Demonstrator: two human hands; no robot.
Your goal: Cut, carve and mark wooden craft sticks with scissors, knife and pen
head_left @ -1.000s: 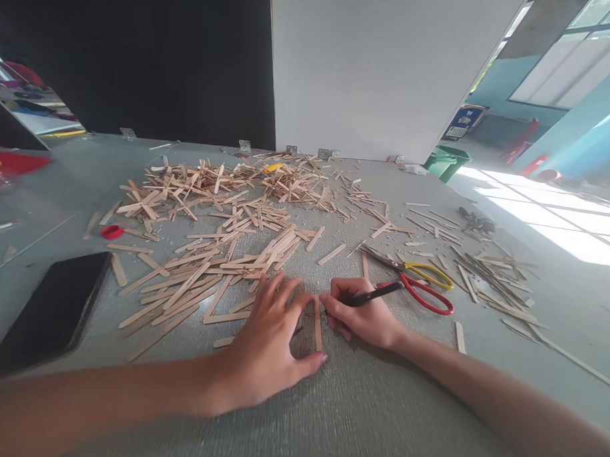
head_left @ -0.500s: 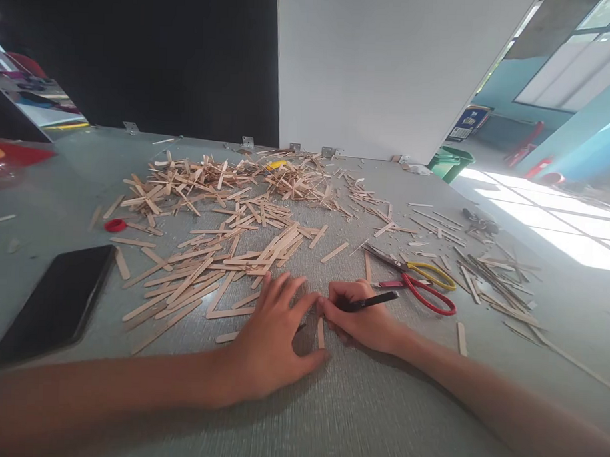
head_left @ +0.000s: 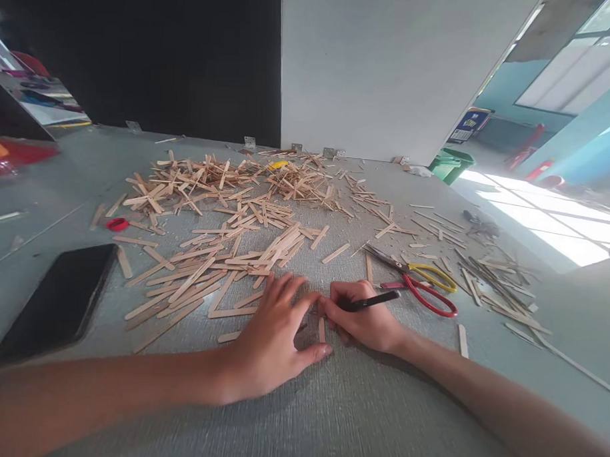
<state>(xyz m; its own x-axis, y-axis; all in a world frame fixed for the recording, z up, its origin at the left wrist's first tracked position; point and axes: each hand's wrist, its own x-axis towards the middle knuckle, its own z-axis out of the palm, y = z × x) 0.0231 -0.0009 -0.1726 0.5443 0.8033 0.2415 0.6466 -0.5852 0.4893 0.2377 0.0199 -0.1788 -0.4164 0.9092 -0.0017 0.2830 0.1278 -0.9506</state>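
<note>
A black pen [head_left: 377, 300] is gripped in my right hand [head_left: 364, 317], its tip hidden behind the fingers. Under the hands lies a short wooden craft stick [head_left: 322, 329], flat on the table. My left hand [head_left: 276, 337] steadies that stick, thumb by its near end and index finger by its far end; the other fingers spread over the tabletop. Just beyond my right hand rest scissors [head_left: 413, 275] with one yellow and one red handle. More craft sticks [head_left: 198, 278] lie loosely left of and beyond my left hand.
A dark phone [head_left: 57, 303] lies at left, with a red ring-shaped item [head_left: 117, 224] beyond it. Heaped sticks [head_left: 186, 184] and a yellow object [head_left: 278, 165] are further back. Thin wood strips [head_left: 503, 289] lie at right. A black and white panel [head_left: 380, 71] stands along the back edge.
My left thumb has lifted or shifted slightly at the stick's near end. The pen and right hand keep nearly the same place; the whole view has shifted a little.
</note>
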